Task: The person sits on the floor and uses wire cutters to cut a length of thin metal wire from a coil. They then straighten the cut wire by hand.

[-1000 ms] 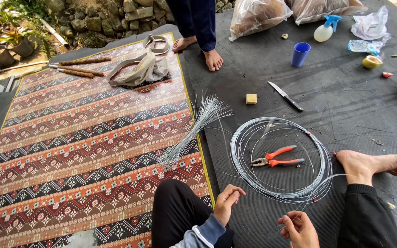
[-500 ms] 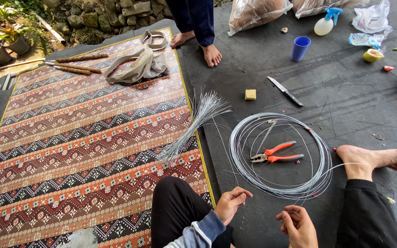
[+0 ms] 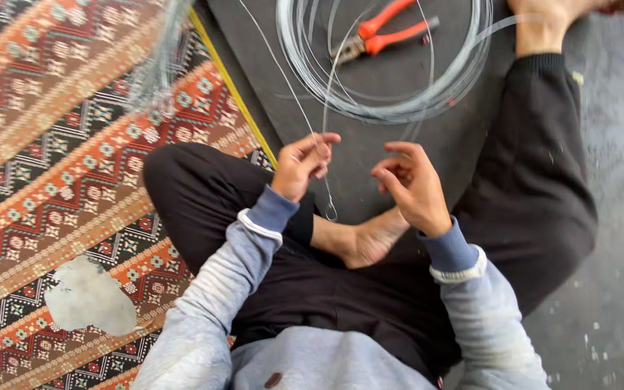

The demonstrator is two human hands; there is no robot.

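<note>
Item: my left hand point(image 3: 299, 166). Grip pinched on a thin wire strand point(image 3: 324, 155) between thumb and forefinger; strand runs up to the wire coil point(image 3: 391, 108) and its free end hangs down just above my bare foot point(image 3: 366, 242).

Item: my right hand point(image 3: 412, 184). Grip half curled, fingers bent, holding nothing I can make out; just beside the strand, not touching it.

Item: orange-handled pliers point(image 3: 380, 36). Lying inside the coil on the dark floor mat point(image 3: 391, 155).

Item: patterned woven mat point(image 3: 59, 166), to my left, under my left knee.

Change since half a second ago: view has dropped and closed in on my lap; both hands have risen nearer each other; the cup, knife and other person's feet are gone from view.
</note>
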